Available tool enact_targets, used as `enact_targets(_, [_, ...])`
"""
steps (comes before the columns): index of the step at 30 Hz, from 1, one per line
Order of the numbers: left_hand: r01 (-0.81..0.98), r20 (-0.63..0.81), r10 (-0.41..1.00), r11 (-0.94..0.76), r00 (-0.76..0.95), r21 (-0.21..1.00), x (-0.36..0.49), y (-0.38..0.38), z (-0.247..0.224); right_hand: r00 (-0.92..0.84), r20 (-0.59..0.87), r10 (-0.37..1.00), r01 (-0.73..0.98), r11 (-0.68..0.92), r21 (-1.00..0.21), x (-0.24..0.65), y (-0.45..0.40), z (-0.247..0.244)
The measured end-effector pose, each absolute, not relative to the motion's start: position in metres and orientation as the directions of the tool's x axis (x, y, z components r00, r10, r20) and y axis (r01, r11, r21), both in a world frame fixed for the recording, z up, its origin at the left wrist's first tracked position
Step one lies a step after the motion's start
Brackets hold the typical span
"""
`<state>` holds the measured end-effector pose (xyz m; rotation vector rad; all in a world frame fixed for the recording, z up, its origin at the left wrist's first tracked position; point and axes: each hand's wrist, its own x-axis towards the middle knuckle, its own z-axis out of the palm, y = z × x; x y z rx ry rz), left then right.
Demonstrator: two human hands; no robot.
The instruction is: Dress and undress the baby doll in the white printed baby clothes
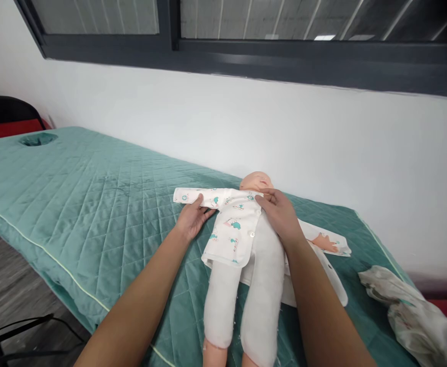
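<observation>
A baby doll (257, 180) lies on its back on a green quilted bed cover, its white padded legs toward me. A white printed shirt (233, 229) covers one side of its chest, with one sleeve stretched out to the left. My left hand (193, 218) pinches that sleeve, thumb on top and fingers beneath. My right hand (280, 214) holds the shirt's front edge near the doll's neck. The shirt's other half is spread open on the right, where the doll's hand (325, 243) lies on the other sleeve.
The quilted bed (104, 204) stands against a white wall below a dark-framed window (223, 58). A crumpled plastic bag (414, 311) lies at the right. A round hole (38, 139) is at the bed's far left, with a black and red chair (9, 114) behind.
</observation>
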<state>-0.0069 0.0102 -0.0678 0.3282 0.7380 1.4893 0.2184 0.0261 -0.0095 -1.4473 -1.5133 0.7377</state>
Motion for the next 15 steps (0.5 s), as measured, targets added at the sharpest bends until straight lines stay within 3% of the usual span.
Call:
enact_targets(9, [-0.682, -0.217, 0.976, 0.15, -0.012, 0.716, 0.0021, 0.0009, -0.0602, 0.055, 0.205, 0.977, 0.456, 0.158, -0.876, 0.2185, 0.0253, -0.0101])
enact_targets(15, [-0.699, -0.313, 0.95, 0.227, 0.004, 0.679, 0.0034, 0.0013, -0.0608, 0.064, 0.177, 0.982, 0.476, 0.126, -0.87, 0.2173, 0.0237, -0.0085])
